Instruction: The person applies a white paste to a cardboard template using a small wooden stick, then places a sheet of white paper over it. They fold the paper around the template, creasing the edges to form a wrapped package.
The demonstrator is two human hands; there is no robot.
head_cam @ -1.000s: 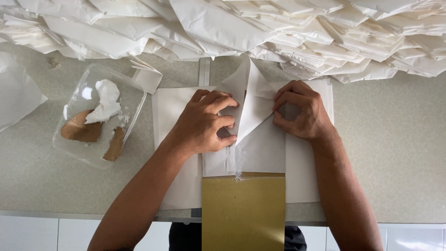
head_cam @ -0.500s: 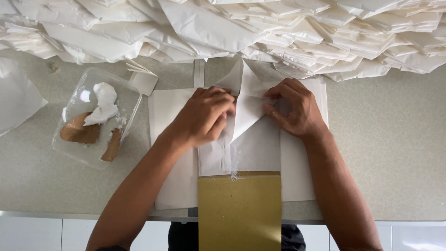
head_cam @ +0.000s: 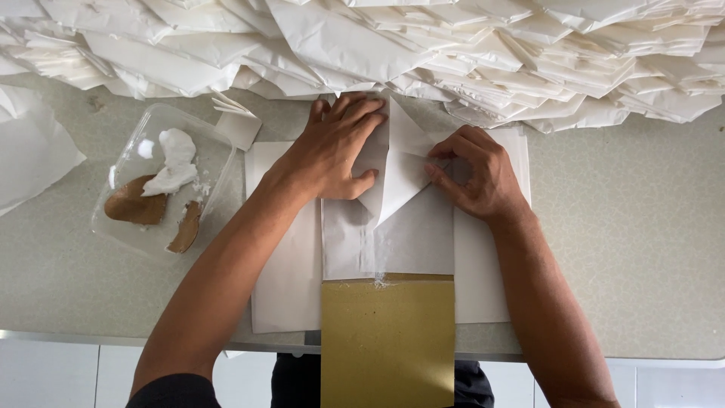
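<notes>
A white paper bag (head_cam: 411, 234) lies flat on the counter over a gold card board (head_cam: 389, 340) that sticks out past the counter's front edge. Its far end is folded into a triangular flap (head_cam: 400, 177). My left hand (head_cam: 336, 147) presses flat on the left side of that fold, fingers spread toward the pile. My right hand (head_cam: 476, 177) pinches the flap's right edge between thumb and fingers. Beneath the bag lies a larger white sheet (head_cam: 283, 272).
A big heap of folded white paper bags (head_cam: 423, 53) fills the far side of the counter. A clear plastic tray (head_cam: 162, 185) with white paste and brown pieces sits at the left. A loose white sheet (head_cam: 30, 151) lies at the far left.
My left hand has slid farther up the bag and flattened out. My right hand has shifted slightly while keeping hold of the flap, which lies flatter now.
</notes>
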